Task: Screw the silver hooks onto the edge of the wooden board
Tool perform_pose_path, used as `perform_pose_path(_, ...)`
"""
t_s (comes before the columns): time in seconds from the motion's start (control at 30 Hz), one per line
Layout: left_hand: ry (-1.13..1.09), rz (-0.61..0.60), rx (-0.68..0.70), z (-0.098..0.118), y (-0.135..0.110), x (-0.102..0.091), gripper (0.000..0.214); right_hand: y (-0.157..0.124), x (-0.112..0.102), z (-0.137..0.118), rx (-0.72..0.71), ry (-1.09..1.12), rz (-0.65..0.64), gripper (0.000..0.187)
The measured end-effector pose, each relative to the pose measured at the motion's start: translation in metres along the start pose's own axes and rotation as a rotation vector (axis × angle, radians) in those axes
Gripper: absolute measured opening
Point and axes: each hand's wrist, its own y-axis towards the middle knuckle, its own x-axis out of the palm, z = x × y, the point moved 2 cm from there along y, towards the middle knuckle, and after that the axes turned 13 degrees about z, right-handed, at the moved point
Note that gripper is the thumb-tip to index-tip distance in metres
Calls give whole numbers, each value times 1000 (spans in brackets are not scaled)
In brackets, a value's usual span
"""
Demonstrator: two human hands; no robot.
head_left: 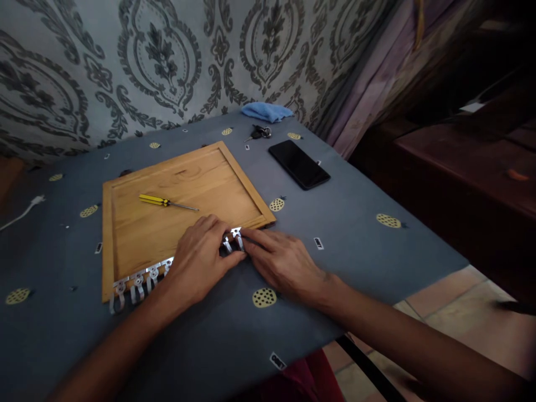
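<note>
A framed wooden board [188,173] lies flat on the table. Along its near edge runs a metal hook rail [144,274] with several curved hooks hanging over the side. My left hand [205,254] is closed over the rail's middle, thumb below and fingers above, hiding part of it. At the rail's right end, my right hand [285,259] pinches the metal between thumb and fingers. One bright hook section shows between both hands. A yellow-handled screwdriver [154,199] rests on the board beyond my left hand, its tip pointing right.
The table [355,245] has a grey-blue cloth with pineapple prints. A black phone [299,164], keys [260,133] and a folded blue cloth [267,111] lie towards the back right. A white cable [25,212] is at the left. Patterned fabric [218,56] hangs behind the table.
</note>
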Motion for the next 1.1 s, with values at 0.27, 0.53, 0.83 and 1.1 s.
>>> perform_pose_path(0.27, -33, 17, 31, -2, 0, 3, 18, 1, -1, 0, -17, 10, 15, 28)
perform_pose_path(0.53, -35, 31, 14, -4, -1, 5, 29, 2, 0, 2, -9, 49, -2, 28)
perform_pose_path(0.83, -13, 33, -32, -4, 1, 8, 30, 3, 0, 5, 6, 82, -4, 29)
perform_pose_path(1.1, 27, 25, -63, -2, 0, 9, 30, 3, 0, 11, -11, 140, 10, 31)
